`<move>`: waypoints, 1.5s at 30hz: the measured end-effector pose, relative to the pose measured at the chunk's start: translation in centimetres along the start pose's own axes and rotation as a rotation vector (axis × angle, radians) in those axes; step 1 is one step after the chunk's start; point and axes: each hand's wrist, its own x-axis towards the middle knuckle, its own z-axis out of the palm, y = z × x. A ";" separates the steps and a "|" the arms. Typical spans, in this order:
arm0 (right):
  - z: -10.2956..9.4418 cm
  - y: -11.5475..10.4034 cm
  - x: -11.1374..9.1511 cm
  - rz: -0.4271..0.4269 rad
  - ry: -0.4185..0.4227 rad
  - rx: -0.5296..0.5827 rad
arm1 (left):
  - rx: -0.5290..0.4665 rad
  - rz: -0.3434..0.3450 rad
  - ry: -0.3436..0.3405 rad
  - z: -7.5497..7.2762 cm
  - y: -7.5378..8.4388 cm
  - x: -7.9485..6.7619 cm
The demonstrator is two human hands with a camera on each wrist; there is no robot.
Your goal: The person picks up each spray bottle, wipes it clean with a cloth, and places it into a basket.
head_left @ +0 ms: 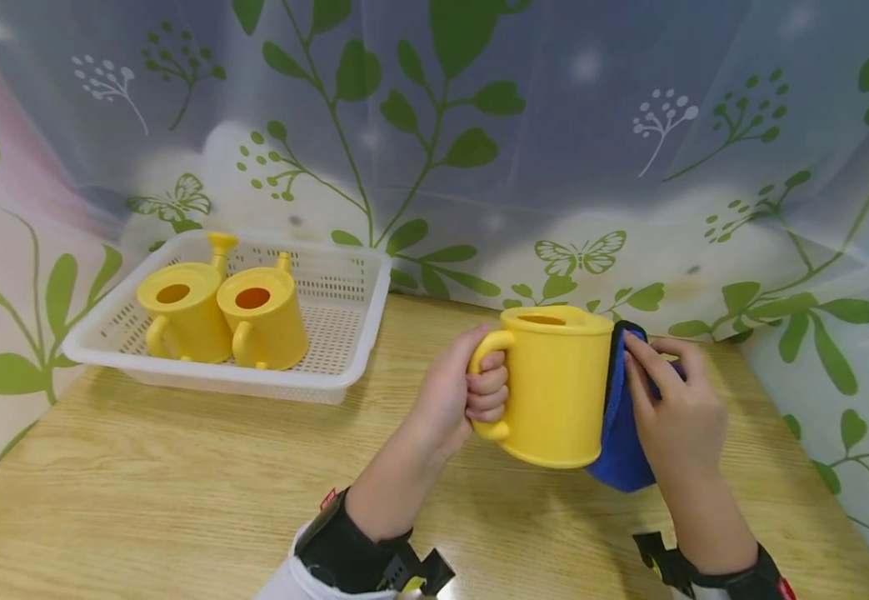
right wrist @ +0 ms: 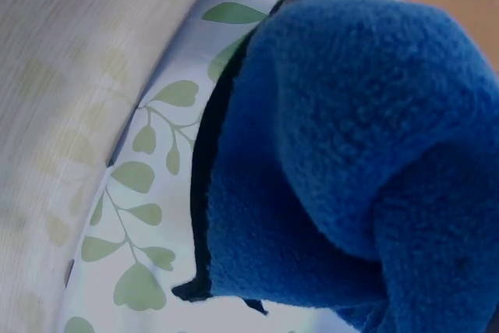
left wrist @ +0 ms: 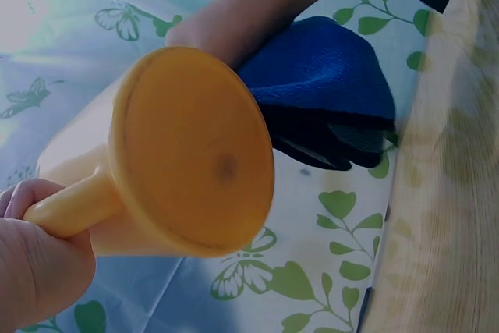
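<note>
My left hand [head_left: 452, 387] grips the loop handle of a yellow watering can [head_left: 554, 392], its fingers wrapped through the loop. The can is held up over the table, and its round base [left wrist: 195, 154] faces the left wrist camera. On the can's right side, my right hand [head_left: 677, 408] holds a blue cloth [head_left: 621, 450] with a dark edge, thumb and fingers pinching it. Folds of the fuzzy cloth [right wrist: 366, 138] fill much of the right wrist view. The can's spout is hidden behind the cloth and hand.
A white perforated plastic basket [head_left: 359, 333] stands at the back left of the wooden table [head_left: 179, 467]. Two more yellow watering cans, a left one [head_left: 194, 317] and a right one [head_left: 272, 329], sit side by side in it. A leaf-patterned curtain [head_left: 554, 192] hangs behind the table.
</note>
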 end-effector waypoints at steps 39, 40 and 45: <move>0.2 1.7 0.3 0.079 -0.013 0.225 | 0.087 0.040 -0.046 -0.3 -0.8 0.3; 0.1 2.0 0.3 0.092 -0.005 0.205 | 0.165 0.056 -0.043 -0.2 -0.9 0.2; -0.9 3.0 0.8 0.143 0.021 0.108 | 0.554 0.178 0.005 0.0 -1.1 -0.2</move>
